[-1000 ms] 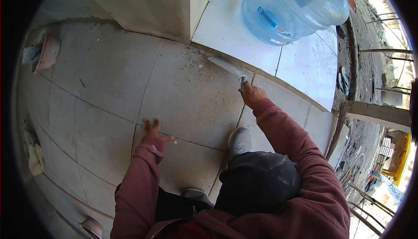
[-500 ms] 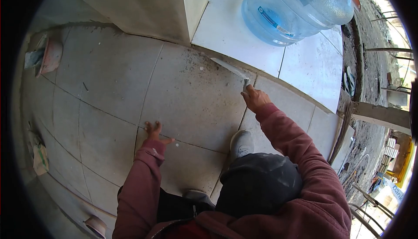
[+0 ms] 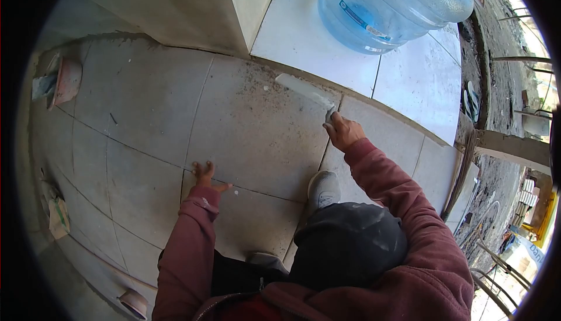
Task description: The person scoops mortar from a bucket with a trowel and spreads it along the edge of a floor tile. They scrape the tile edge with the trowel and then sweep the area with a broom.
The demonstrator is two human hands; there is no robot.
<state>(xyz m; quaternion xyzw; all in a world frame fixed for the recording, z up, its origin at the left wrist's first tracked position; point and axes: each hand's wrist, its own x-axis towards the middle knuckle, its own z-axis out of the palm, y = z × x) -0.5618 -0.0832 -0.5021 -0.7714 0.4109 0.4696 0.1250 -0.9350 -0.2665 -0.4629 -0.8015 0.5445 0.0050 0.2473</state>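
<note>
Grey floor tiles, water jug on white step, right hand gripping trowel, left hand splayed flat

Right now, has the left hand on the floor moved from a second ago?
No. The left hand stays spread on the floor tiles, beside the same tile joint crossing as before.

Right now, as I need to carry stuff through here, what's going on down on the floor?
A person in a maroon top is crouched on the grey floor tiles. Their right hand grips a trowel, its blade lying along the seam where the grey tiles meet the raised white tiles. Their left hand is spread flat on the floor for support. A big blue water jug stands on the white tiles just beyond the blade.
</note>
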